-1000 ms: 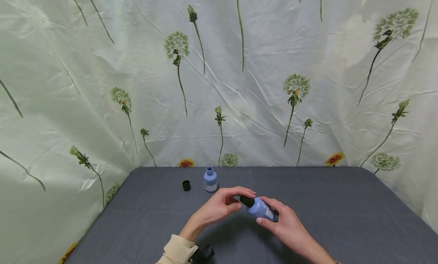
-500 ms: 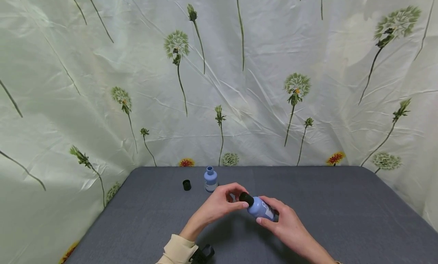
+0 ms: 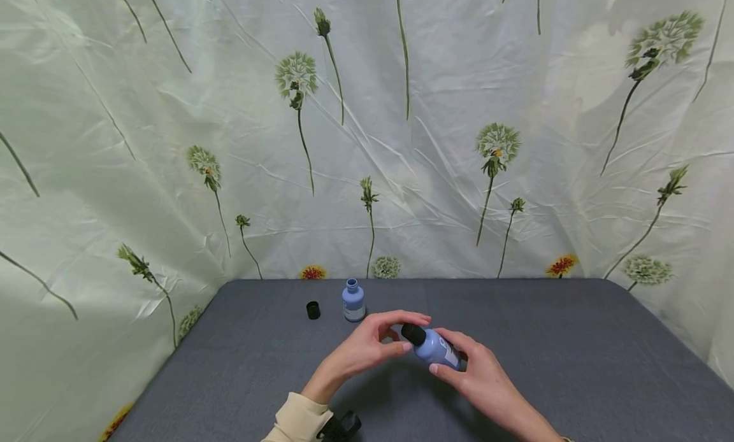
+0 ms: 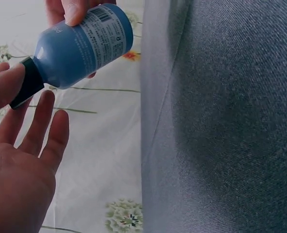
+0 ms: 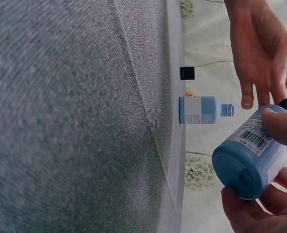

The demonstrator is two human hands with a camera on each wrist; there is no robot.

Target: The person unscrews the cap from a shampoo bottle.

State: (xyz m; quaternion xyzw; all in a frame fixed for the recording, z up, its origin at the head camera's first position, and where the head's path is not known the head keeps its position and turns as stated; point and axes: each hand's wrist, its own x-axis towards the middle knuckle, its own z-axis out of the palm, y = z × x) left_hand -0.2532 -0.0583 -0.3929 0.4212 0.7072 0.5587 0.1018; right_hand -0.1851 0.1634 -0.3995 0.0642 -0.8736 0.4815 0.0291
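Note:
My right hand (image 3: 478,372) grips a blue bottle (image 3: 438,350) round its body, tilted so its black cap (image 3: 413,334) points up and left. In the right wrist view, the bottle's base and barcode label show, with the thumb lying along its side. My left hand (image 3: 369,343) is at the cap, thumb on one side and index finger on the other. The left wrist view has the left thumb over the cap (image 4: 29,83), the other fingers spread out beneath. A second blue bottle (image 3: 353,302), uncapped, stands upright at the back, its threaded neck bare.
A loose black cap (image 3: 313,310) sits on the grey cloth-covered table (image 3: 545,340), left of the standing bottle. Behind the table hangs a pale curtain (image 3: 436,174) printed with dandelions. Black gear (image 3: 339,426) is strapped at the left wrist, by a cream sleeve (image 3: 298,416).
The left thumb and index finger shift back and forth on the cap: the index draws back as the thumb slides forward, then the index reaches over it again. The right hand and bottle stay put.

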